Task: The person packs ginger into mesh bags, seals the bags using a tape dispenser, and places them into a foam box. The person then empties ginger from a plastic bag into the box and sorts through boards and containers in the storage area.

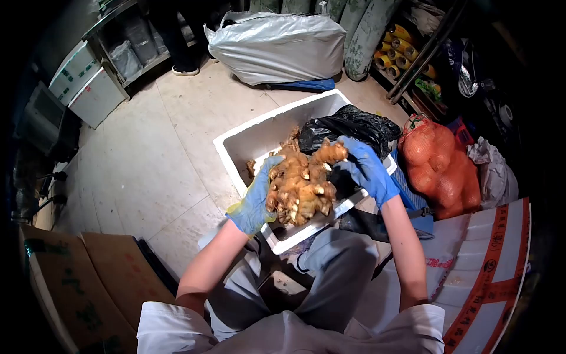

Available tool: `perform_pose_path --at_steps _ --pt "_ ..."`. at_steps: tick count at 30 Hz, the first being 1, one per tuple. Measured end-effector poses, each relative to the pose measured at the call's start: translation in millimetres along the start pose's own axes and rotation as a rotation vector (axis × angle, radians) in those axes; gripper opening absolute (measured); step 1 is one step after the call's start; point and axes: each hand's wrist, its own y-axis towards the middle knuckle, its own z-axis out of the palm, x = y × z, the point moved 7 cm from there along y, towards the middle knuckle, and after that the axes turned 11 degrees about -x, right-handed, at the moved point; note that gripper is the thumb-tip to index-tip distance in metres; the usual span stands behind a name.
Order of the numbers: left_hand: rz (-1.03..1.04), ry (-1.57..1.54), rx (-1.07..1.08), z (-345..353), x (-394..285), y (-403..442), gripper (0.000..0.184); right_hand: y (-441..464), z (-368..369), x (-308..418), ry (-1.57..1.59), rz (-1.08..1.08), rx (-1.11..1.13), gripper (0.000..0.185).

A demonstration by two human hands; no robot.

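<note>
A large knobbly piece of ginger root [300,186] is held up between my two blue-gloved hands, over a white foam box [236,138]. My left hand [256,197] is wrapped around its left side. On the right, my right hand [367,168] grips an upper knob of the same ginger with the fingertips. A black plastic bag [351,127] lies in the box's far right part. More ginger shows behind the held piece, at the box's left inner side; how much lies below is hidden.
Right of the box stands a red mesh sack [442,168]. Beyond it lies a large silver-white bag [280,47], with winter melons [365,44] behind. A cardboard box [94,289] is at lower left, a taped white box [477,265] at lower right. Another person's shoe [185,71] shows at the back.
</note>
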Motion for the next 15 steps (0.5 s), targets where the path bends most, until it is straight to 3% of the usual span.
perform_pose_path --at_steps 2,3,5,6,7,9,13,15 --pt "-0.285 -0.062 -0.082 -18.5 37.4 5.0 0.046 -5.2 9.9 -27.3 -0.101 0.012 0.036 0.026" --pt "-0.397 -0.085 0.052 -18.7 53.2 5.4 0.046 -7.2 18.2 -41.8 -0.127 0.022 0.073 0.025" --pt "-0.329 -0.142 0.075 -40.0 74.1 8.1 0.04 -9.8 33.3 -63.8 -0.147 0.052 0.143 0.023" --pt "-0.233 0.15 0.137 -41.6 76.0 1.7 0.033 -9.6 39.6 -72.6 -0.149 0.07 0.181 0.022" --pt "0.274 0.547 0.445 -19.1 61.0 -9.2 0.031 -10.2 47.5 -81.0 -0.148 0.088 0.223 0.021" --pt "-0.314 0.005 0.397 -34.4 98.9 -1.2 0.033 -9.2 66.3 -95.8 -0.154 0.118 0.31 0.019" --pt "-0.395 -0.252 0.294 -40.3 105.3 -4.9 0.039 -16.2 102.0 -116.2 -0.146 0.149 0.459 0.015" --pt "-0.056 0.007 0.431 -23.0 77.1 -5.1 0.035 -22.8 115.8 -122.6 -0.151 0.134 0.507 0.014"
